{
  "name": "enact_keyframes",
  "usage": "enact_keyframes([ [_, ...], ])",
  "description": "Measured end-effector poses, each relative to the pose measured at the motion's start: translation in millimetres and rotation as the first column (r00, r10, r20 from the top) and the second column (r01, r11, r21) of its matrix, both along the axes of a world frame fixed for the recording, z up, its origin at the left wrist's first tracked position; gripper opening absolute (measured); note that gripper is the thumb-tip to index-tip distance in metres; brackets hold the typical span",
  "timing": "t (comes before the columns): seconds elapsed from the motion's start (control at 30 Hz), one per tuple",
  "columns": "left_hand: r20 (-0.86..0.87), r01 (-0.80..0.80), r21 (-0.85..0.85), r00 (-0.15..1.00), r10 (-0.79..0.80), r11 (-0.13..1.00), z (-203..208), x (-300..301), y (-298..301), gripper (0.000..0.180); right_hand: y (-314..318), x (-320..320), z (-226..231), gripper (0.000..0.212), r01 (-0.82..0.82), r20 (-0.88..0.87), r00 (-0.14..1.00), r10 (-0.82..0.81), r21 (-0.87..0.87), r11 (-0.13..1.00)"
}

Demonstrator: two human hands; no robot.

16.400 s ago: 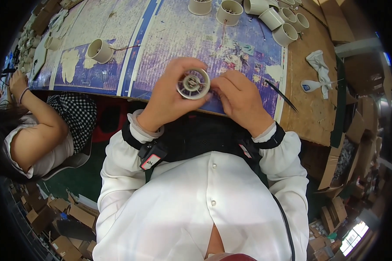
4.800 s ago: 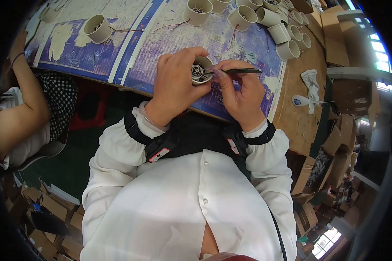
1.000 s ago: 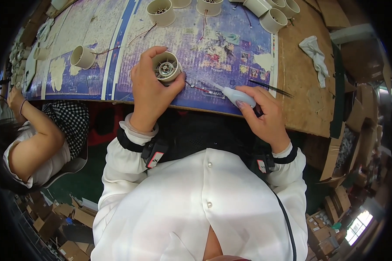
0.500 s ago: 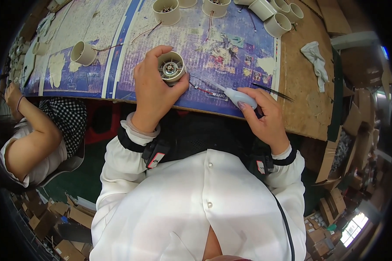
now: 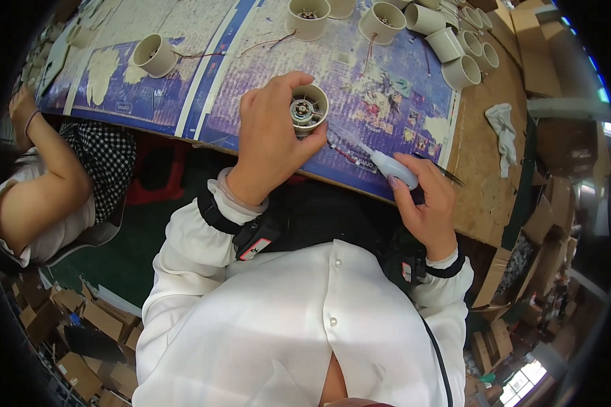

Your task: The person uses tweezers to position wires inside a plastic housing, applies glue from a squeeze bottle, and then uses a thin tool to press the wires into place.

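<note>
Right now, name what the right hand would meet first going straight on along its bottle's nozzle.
Carrying the bottle, the right hand would likely meet the cream cup in the left hand, though depth is unclear.

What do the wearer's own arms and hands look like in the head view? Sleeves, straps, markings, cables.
Left hand and right hand: no gloves. Loose white sleeves, gathered near the wrists. Each wrist carries a black strap and a small black boxy device with a white, red-edged label. Thin black cable beside the right sleeve.
</note>
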State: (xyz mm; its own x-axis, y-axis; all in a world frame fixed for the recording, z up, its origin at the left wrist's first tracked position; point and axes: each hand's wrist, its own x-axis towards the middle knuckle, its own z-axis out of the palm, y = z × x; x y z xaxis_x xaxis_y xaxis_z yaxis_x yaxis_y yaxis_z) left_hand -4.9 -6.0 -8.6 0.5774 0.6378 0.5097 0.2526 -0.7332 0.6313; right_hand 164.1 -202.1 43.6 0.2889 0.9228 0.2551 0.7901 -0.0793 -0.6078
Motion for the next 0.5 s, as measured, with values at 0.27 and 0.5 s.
enact_keyframes([
  [0.27,0.012,0.020,-0.011,1.000,-0.019,1.000,-1,-1,0,0.060,2,-1,12,0.029,0.003,0.089,0.996,-0.002,-0.009,1.000],
  [0.5,0.024,0.018,-0.020,1.000,-0.017,1.000,-1,-1,0,0.059,7,-1,18,0.031,0.014,0.121,0.992,-0.019,0.039,0.999],
])
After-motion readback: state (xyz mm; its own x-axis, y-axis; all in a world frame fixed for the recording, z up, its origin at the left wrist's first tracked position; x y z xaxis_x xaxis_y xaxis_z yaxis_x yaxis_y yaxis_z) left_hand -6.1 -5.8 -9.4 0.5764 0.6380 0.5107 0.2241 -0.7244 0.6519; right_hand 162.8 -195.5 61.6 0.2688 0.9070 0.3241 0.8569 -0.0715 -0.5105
